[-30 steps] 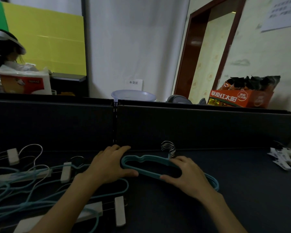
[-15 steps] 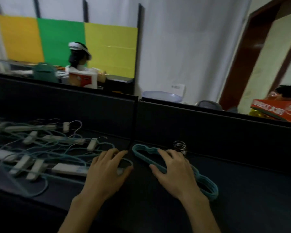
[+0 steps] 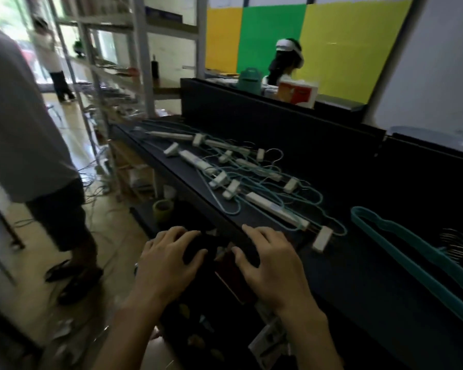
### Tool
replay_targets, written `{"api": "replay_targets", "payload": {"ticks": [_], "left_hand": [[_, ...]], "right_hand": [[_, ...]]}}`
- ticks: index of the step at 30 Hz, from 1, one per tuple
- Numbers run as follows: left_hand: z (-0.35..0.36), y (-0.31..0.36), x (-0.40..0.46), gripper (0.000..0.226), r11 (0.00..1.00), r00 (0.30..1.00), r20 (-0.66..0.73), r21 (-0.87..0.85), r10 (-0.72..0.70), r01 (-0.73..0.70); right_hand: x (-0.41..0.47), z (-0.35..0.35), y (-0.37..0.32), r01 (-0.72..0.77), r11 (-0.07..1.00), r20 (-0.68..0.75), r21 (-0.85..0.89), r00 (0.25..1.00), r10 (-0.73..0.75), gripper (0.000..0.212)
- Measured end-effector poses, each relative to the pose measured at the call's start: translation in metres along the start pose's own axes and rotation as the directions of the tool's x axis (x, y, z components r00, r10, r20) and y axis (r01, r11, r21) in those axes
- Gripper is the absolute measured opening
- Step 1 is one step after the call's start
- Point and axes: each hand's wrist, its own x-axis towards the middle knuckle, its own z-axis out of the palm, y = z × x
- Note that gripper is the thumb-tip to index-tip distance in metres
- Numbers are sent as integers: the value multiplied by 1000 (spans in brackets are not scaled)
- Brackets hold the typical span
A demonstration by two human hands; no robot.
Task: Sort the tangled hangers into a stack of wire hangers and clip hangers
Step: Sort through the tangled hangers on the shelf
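A tangle of clip hangers [image 3: 251,180], thin teal wire with white clips, is spread over the black table [image 3: 358,276]. To its right lies a stack of teal wire hangers [image 3: 412,249] with their metal hooks [image 3: 456,243] bunched together. My left hand [image 3: 169,260] hovers past the table's near left edge, fingers spread, holding nothing. My right hand [image 3: 270,260] is over that edge with fingers apart, empty, a short way from the nearest white clip [image 3: 322,237].
A black partition wall [image 3: 278,121] backs the table. A person in a grey shirt [image 3: 19,129] stands close on the left. Metal shelving [image 3: 112,76] and loose cables on the floor lie beyond. A tape roll [image 3: 163,208] sits below the table.
My view has swung left. Both hands have let go of the teal hanger stack and moved left to the table's near edge; the stack now lies at the right.
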Motion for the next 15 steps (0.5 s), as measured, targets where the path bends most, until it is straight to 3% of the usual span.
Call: {"api": "replay_targets", "payload": {"ticks": [4,8,11,15], "left_hand": [[2,-61,-5,58,997,996,46,-3,-76,76],[0,-122,9,53,997,993,89,7,-77,77],[-10,-166,29,64,997,995,74,22,-73,72],[-19,-228,46,49,994,992,80,35,-102,100]], "right_hand": [[16,43,-32,34,999,120,32,992,-37,53],[42,84,-51,-39,999,223,9,974,36,55],[69,111,-71,-75,997,223,-15,972,76,56],[107,154,-113,-78,997,225,-18,971,80,58]]}}
